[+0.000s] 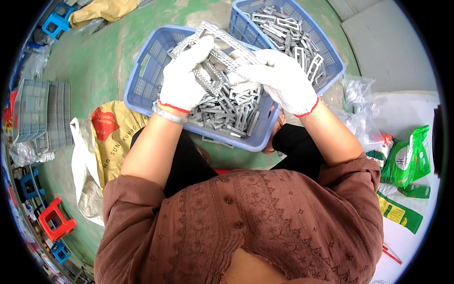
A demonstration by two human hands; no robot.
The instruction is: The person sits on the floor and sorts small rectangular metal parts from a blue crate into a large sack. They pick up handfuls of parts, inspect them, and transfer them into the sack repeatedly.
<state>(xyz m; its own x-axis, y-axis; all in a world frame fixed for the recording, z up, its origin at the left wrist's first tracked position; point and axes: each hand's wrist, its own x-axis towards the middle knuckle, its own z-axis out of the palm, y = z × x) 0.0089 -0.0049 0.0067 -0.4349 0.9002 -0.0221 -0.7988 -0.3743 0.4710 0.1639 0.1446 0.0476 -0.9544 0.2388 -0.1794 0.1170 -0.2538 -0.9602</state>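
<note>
White knitted gloves with red cuffs cover both my hands. My left hand (pixel 183 81) is closed round several grey, narrow rectangular metal frames (pixel 217 59) with a textured surface. One long frame (pixel 226 36) slants across the top of the bunch. At its right end my right hand (pixel 283 78) is closed, thumb and fingers pinching it. Both hands are above a blue plastic basket (pixel 134 87) between my knees. Loose grey metal frames (pixel 231 111) lie heaped in that basket. My fingers hide part of the held pieces.
Behind and to the right stands a second blue basket (pixel 333 71) full of similar frames. A yellow-brown woven sack (pixel 124 125) lies at left, beyond it grey crates (pixel 33 111) and a red stool (pixel 56 218). Clear plastic bags (pixel 362 102) and green packages (pixel 405 158) are at right.
</note>
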